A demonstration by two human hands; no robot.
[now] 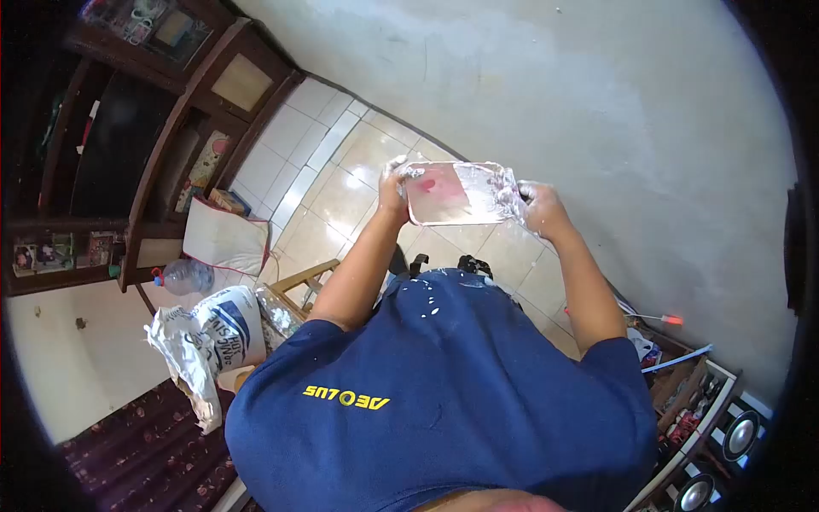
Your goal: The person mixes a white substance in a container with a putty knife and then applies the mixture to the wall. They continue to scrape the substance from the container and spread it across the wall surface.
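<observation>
A shallow rectangular plastic tray (442, 201) is held up in front of my body, its bottom pinkish on the left and smeared with white paste on the right. My left hand (394, 193) grips its left end, with paste on the fingers. Curled at the opposite end is my right hand (543, 210), also whitened. Against those fingers, a paste-coated piece (510, 198) overlaps the tray's right rim; I cannot tell what it is.
A grey plastered wall (546, 94) rises ahead and to the right above the tiled floor (350, 192). At left are a dark wooden cabinet (171, 128), a water bottle (186, 277) and an opened white sack (223, 328). A cluttered rack (695, 397) and speakers (740, 433) stand lower right.
</observation>
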